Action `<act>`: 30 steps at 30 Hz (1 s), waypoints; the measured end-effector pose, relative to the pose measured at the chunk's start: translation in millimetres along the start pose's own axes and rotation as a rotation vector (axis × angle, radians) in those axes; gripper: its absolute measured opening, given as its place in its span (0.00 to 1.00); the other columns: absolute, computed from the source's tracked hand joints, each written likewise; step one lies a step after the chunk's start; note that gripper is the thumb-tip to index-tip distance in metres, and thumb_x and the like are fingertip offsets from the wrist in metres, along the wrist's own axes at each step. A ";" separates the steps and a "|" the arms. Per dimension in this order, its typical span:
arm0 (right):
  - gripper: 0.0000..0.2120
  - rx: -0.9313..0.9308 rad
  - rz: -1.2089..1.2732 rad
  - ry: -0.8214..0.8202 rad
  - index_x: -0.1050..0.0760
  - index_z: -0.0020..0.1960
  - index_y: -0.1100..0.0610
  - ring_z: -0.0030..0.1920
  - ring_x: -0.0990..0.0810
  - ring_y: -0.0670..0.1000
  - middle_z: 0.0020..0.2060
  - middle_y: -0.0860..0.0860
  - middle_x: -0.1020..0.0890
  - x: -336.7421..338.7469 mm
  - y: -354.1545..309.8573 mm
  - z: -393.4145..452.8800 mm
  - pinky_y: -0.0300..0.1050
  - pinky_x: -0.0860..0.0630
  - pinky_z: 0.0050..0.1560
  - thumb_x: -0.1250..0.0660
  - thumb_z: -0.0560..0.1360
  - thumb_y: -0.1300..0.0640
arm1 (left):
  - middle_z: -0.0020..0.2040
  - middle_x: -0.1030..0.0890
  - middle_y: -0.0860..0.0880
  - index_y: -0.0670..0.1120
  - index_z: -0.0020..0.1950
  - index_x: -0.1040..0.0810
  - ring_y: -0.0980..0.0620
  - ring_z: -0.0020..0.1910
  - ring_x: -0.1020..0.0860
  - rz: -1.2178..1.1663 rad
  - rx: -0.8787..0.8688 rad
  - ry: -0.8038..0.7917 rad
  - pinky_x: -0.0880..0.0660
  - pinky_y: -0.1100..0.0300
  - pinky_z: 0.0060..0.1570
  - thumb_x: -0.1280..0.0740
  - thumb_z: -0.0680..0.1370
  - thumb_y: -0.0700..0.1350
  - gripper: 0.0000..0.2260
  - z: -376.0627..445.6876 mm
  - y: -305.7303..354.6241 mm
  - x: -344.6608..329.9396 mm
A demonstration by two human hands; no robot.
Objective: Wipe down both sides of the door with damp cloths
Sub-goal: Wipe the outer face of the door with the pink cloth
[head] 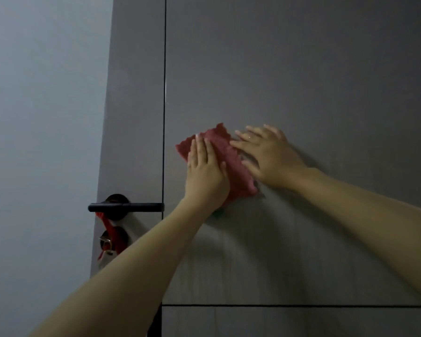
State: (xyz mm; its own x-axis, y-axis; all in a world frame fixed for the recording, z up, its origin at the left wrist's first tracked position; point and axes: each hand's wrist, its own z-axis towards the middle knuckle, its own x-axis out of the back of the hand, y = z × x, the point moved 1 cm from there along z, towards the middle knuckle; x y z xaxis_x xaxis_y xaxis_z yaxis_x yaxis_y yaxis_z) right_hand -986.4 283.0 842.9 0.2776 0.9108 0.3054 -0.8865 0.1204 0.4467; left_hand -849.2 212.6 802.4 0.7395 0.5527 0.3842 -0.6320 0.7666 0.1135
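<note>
A grey door [289,69] fills most of the view, with thin dark grooves running down its left part and across its lower part. A red cloth [225,153] with a wavy edge lies flat against the door at mid height. My left hand [206,176] presses on the cloth's left half with straight fingers. My right hand [269,155] lies flat beside it, fingers spread, its fingertips touching the cloth's right edge. A bit of green shows under my left wrist, too small to identify.
A black lever handle [125,207] sticks out at the door's left edge. Below it a lock holds a key [105,242] with a red strap hanging from it. A pale grey wall [41,117] lies to the left of the door.
</note>
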 end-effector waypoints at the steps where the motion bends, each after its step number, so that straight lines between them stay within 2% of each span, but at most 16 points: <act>1: 0.23 -0.043 -0.027 0.026 0.32 0.71 0.52 0.71 0.36 0.54 0.71 0.51 0.31 1.1 9.1 -11.4 0.48 0.47 0.68 0.38 0.76 0.53 | 0.77 0.65 0.42 0.41 0.77 0.62 0.47 0.76 0.65 0.016 0.059 0.024 0.68 0.54 0.72 0.54 0.82 0.51 0.29 7.0 1.2 -9.4; 4: 0.21 -0.206 -0.022 0.180 0.23 0.62 0.58 0.60 0.26 0.59 0.59 0.55 0.20 8.0 29.2 -37.4 0.50 0.37 0.58 0.39 0.72 0.54 | 0.78 0.65 0.46 0.47 0.77 0.64 0.50 0.76 0.66 0.097 0.125 0.163 0.69 0.53 0.72 0.56 0.82 0.55 0.28 22.0 1.5 -30.0; 7: 0.19 -0.220 -0.074 0.207 0.20 0.57 0.60 0.58 0.23 0.60 0.56 0.57 0.19 8.7 43.3 -51.7 0.51 0.37 0.59 0.38 0.70 0.54 | 0.79 0.60 0.48 0.48 0.77 0.62 0.50 0.77 0.63 0.191 0.048 0.286 0.66 0.52 0.74 0.60 0.81 0.56 0.27 21.8 -2.5 -37.8; 10: 0.22 -0.145 -0.123 0.157 0.22 0.61 0.60 0.62 0.25 0.60 0.60 0.56 0.21 7.6 53.6 -61.3 0.49 0.42 0.62 0.39 0.70 0.53 | 0.79 0.56 0.49 0.50 0.78 0.57 0.50 0.77 0.60 0.277 -0.150 0.260 0.64 0.53 0.74 0.58 0.80 0.56 0.26 0.2 -11.7 -45.2; 13: 0.27 -0.118 -0.106 0.060 0.30 0.70 0.56 0.69 0.33 0.57 0.69 0.52 0.28 6.8 61.5 -67.8 0.50 0.47 0.67 0.44 0.73 0.48 | 0.78 0.51 0.49 0.51 0.78 0.52 0.49 0.78 0.55 0.348 -0.328 0.217 0.59 0.51 0.75 0.55 0.80 0.56 0.26 2.5 -20.6 -40.0; 15: 0.27 -0.115 -0.095 0.093 0.30 0.69 0.57 0.70 0.34 0.58 0.68 0.53 0.28 4.7 64.6 -71.4 0.51 0.47 0.68 0.43 0.73 0.50 | 0.79 0.49 0.49 0.53 0.78 0.50 0.50 0.78 0.54 0.329 -0.282 0.255 0.59 0.50 0.75 0.55 0.79 0.57 0.27 26.3 -15.9 -29.9; 18: 0.24 -0.197 -0.071 0.214 0.26 0.66 0.61 0.67 0.30 0.60 0.64 0.56 0.24 1.0 67.6 -77.3 0.51 0.45 0.66 0.40 0.72 0.53 | 0.79 0.52 0.50 0.56 0.78 0.53 0.50 0.78 0.57 0.334 -0.155 0.313 0.64 0.49 0.74 0.57 0.80 0.58 0.26 50.3 -6.6 -28.5; 21: 0.23 -0.233 -0.055 0.262 0.25 0.64 0.60 0.65 0.29 0.59 0.62 0.55 0.22 -4.2 64.0 -81.8 0.50 0.45 0.66 0.40 0.73 0.52 | 0.79 0.54 0.50 0.56 0.78 0.55 0.51 0.78 0.58 0.350 -0.186 0.281 0.67 0.52 0.73 0.57 0.80 0.58 0.26 49.9 -9.6 -30.0; 25: 0.19 -0.219 0.071 0.333 0.20 0.57 0.56 0.55 0.24 0.58 0.52 0.51 0.18 -6.0 33.6 -75.7 0.48 0.41 0.54 0.38 0.73 0.47 | 0.79 0.58 0.52 0.55 0.77 0.60 0.53 0.77 0.61 0.312 -0.197 0.216 0.68 0.54 0.73 0.58 0.79 0.58 0.27 40.4 -11.1 -25.6; 27: 0.18 -0.201 0.102 0.330 0.20 0.56 0.56 0.52 0.24 0.58 0.48 0.51 0.18 -7.9 15.1 -69.7 0.48 0.42 0.50 0.35 0.73 0.46 | 0.77 0.62 0.53 0.56 0.75 0.63 0.53 0.76 0.64 0.301 -0.214 0.176 0.68 0.54 0.73 0.58 0.79 0.57 0.26 18.3 -11.5 -31.6; 30: 0.19 -0.210 0.167 0.229 0.23 0.61 0.53 0.56 0.28 0.55 0.52 0.50 0.19 -9.5 -6.0 -59.7 0.47 0.43 0.52 0.34 0.75 0.44 | 0.76 0.64 0.55 0.58 0.74 0.63 0.56 0.75 0.66 0.223 -0.199 0.095 0.70 0.57 0.72 0.59 0.79 0.57 0.25 -17.4 -17.0 -37.8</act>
State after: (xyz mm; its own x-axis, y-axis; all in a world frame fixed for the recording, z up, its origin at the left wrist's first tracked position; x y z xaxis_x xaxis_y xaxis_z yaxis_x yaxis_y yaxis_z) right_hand -1005.8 297.2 787.1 0.0534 0.9869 0.1525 -0.9761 0.0194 0.2163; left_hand -862.4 184.3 770.0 0.6120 0.7354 0.2908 -0.7303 0.6667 -0.1490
